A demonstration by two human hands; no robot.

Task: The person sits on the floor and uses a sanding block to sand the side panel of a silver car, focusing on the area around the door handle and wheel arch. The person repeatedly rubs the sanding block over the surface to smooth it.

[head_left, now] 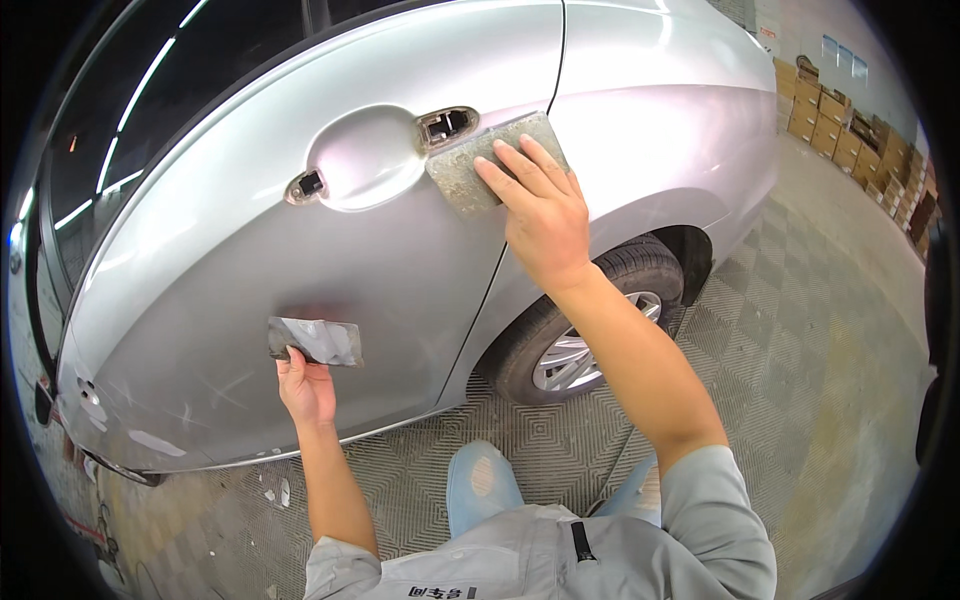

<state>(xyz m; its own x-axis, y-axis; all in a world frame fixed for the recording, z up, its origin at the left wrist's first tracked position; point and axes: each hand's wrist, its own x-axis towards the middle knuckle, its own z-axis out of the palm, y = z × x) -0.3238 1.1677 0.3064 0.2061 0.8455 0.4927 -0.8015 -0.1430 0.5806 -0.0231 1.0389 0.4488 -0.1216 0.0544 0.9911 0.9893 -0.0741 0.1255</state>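
A silver car's door (240, 270) fills the left and middle, with no outer handle over its round recess (365, 165). My right hand (550, 220) has its fingers spread flat on a speckled grey-green rectangular plate (460, 178), held against the door beside the rear handle opening (447, 126). The thumb and the plate's underside are hidden. Lower down, my left hand (308, 395) pinches a small rectangular putty board (330, 342) by its near edge. Pale grey paste is smeared across the board, which stands in front of the door's dull grey lower part.
The rear wheel (575, 360) sits below my right forearm. Patterned grey floor mats (735, 370) lie under the car and around my legs. Cardboard boxes (830, 125) are stacked at the far right. White scraps (284, 492) lie on the floor near my left forearm.
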